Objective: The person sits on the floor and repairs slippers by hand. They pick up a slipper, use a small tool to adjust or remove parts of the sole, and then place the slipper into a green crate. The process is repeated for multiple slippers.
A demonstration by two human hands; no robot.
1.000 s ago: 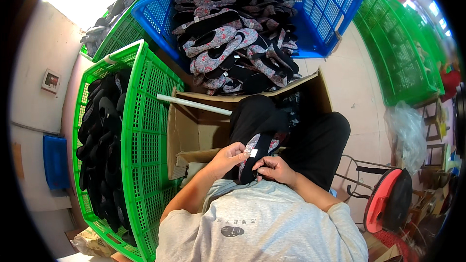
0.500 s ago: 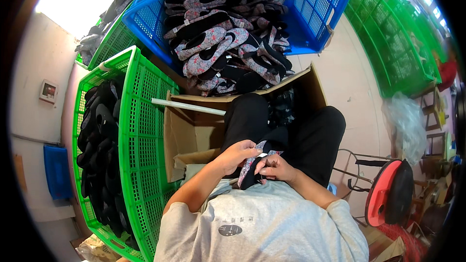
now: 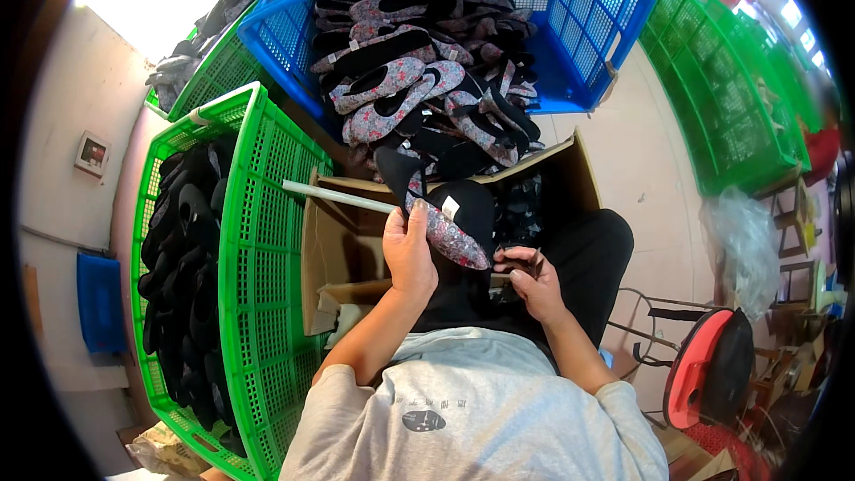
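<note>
Pinching the floral shoe [image 3: 452,239] firmly in my left hand [image 3: 411,254], pointed end beside my right hand [image 3: 529,278]; can't tell whether that one's gripping anything. I'd steady the left, keeping the white tag [image 3: 451,207] uncovered. Cardboard box [image 3: 322,258] around, blue crate [image 3: 557,89] beyond.
</note>
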